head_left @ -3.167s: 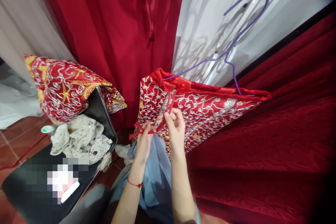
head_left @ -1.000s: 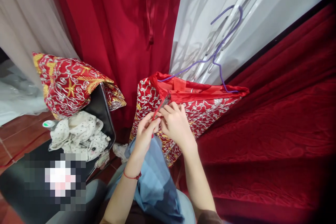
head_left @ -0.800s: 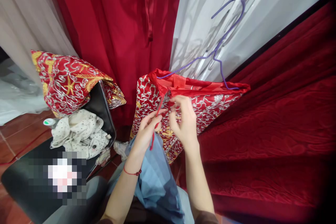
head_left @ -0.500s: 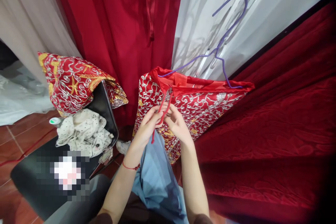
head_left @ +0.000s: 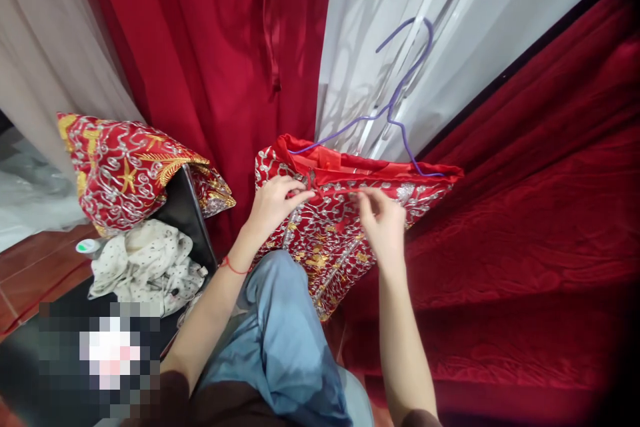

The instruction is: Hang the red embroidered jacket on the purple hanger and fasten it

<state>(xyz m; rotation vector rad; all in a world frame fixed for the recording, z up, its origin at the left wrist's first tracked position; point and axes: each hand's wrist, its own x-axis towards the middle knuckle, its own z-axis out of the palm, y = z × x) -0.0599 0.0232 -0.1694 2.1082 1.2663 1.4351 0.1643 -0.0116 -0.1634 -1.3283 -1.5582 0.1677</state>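
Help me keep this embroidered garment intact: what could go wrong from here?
The left hand and right hand pull the red tie taut; it might tear from the garment. The tugging could also slide the garment off the thin purple hanger.

Sleeves (head_left: 167,390): dark brown, down to about the elbows.
Bracelet (head_left: 231,265): thin red string, on the wrist of the left hand (head_left: 273,203).
Trousers (head_left: 280,340): light blue denim.

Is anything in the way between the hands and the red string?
No, nothing visible. The left hand and right hand both pinch the red string already, stretched between them across the top of the embroidered red garment.
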